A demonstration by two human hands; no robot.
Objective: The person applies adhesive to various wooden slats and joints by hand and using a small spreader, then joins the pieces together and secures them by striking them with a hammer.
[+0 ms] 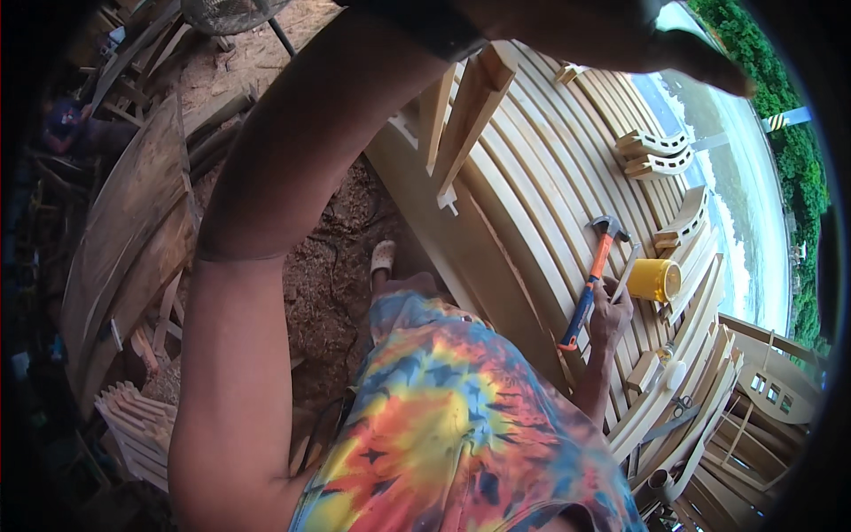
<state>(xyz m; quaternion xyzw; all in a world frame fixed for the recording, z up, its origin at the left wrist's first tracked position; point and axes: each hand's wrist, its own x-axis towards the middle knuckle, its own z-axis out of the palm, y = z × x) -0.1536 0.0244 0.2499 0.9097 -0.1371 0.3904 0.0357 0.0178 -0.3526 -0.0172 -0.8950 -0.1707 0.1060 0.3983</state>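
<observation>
My left arm rises across the view, and my left hand [603, 35] is close up at the top edge, partly cut off. One finger stretches out to the right, and nothing shows in this hand. Lower right, my right hand [612, 315] is closed around a thin, pale, stick-like tool [630, 269] pointing up. Its fingers are beside or against the handle of a claw hammer [600, 262] with an orange and blue grip; whether they also grip it I cannot tell. A yellow cup-like container [654, 280] lies just right of the tool.
Long wooden slats [541, 168] form a bench surface under the hammer. Curved slotted wooden pieces [656, 155] and scissors [682, 406] lie on the right. Upright boards [474, 115] stand at the near edge. Large wooden panels [133, 222] lean at left; another person [71, 133] is far left.
</observation>
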